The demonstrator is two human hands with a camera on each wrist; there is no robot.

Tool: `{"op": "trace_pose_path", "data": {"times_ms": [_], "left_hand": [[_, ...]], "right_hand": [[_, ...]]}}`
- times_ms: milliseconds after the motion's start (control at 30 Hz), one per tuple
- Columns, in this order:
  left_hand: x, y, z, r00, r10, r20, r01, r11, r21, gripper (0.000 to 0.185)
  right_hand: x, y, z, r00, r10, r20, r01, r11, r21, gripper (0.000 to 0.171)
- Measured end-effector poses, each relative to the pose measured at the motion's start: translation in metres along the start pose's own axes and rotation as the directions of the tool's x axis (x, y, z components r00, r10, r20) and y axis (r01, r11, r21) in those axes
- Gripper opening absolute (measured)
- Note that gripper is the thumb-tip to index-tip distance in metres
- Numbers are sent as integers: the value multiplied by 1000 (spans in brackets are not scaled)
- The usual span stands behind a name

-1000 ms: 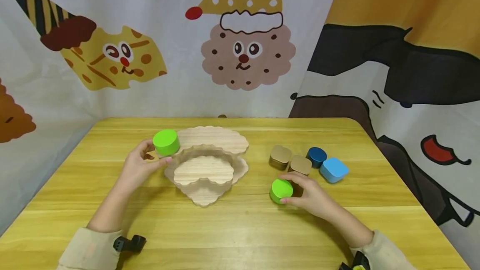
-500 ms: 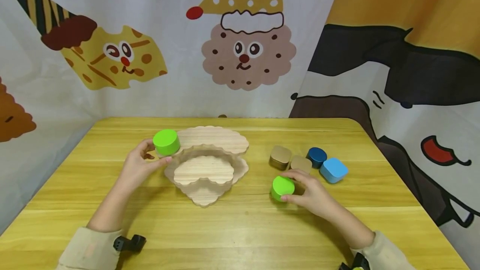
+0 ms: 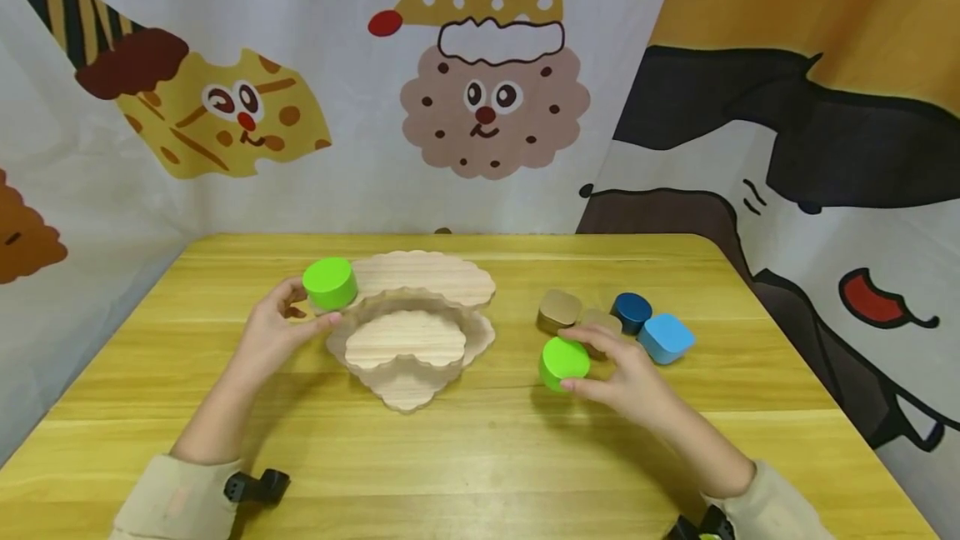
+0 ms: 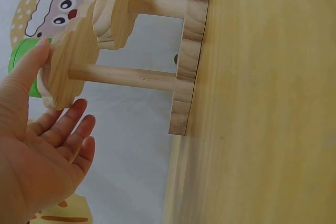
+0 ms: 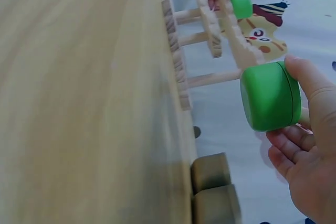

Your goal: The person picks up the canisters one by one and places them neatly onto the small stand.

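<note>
A wooden tiered stand [image 3: 405,348] with scalloped shelves on pegs stands left of the table's middle. On the left end of its top shelf sits a green round box [image 3: 330,283]. My left hand [image 3: 273,332] holds that shelf end, thumb at its edge beside the box; in the left wrist view the other fingers [image 4: 63,129] curl below the shelf. My right hand [image 3: 626,373] pinches a second green round box [image 3: 564,363] between thumb and fingers. The right wrist view shows this green box [image 5: 268,98] raised off the table, with a seam near one face.
Behind my right hand lie brownish-gold rounded boxes [image 3: 559,308], a dark blue round box [image 3: 632,312] and a light blue rounded square box [image 3: 667,337]. The wooden table [image 3: 450,473] ends at a printed curtain [image 3: 337,198].
My right hand has lifted its green round box up and slightly away from me, now overlapping one brownish-gold box in the head view. My left hand stays at the stand.
</note>
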State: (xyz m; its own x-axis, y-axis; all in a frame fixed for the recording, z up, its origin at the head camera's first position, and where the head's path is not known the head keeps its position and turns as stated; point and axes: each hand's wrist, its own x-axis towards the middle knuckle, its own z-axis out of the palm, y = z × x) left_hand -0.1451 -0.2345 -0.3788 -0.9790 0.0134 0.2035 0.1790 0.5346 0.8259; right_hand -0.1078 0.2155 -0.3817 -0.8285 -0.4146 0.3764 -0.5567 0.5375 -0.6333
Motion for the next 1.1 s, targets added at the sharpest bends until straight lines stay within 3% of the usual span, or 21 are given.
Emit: {"op": "trace_pose_path", "data": {"times_ms": [233,667,1100], "left_hand": [[0,1,0,1000,-1,4,1,1000,-6,64],[0,0,0,1000,9,-3,-9,1000,-6,63],[-1,1,0,1000,1,-7,-1,1000,7,64]], "right_hand": [[9,-9,-5,998,-48,-49,47,999,-12,56],[35,-35,-9,997,-70,-42,72,996,42,56],[60,-59,-3,999,-37,-23,39,997,70,54]]}}
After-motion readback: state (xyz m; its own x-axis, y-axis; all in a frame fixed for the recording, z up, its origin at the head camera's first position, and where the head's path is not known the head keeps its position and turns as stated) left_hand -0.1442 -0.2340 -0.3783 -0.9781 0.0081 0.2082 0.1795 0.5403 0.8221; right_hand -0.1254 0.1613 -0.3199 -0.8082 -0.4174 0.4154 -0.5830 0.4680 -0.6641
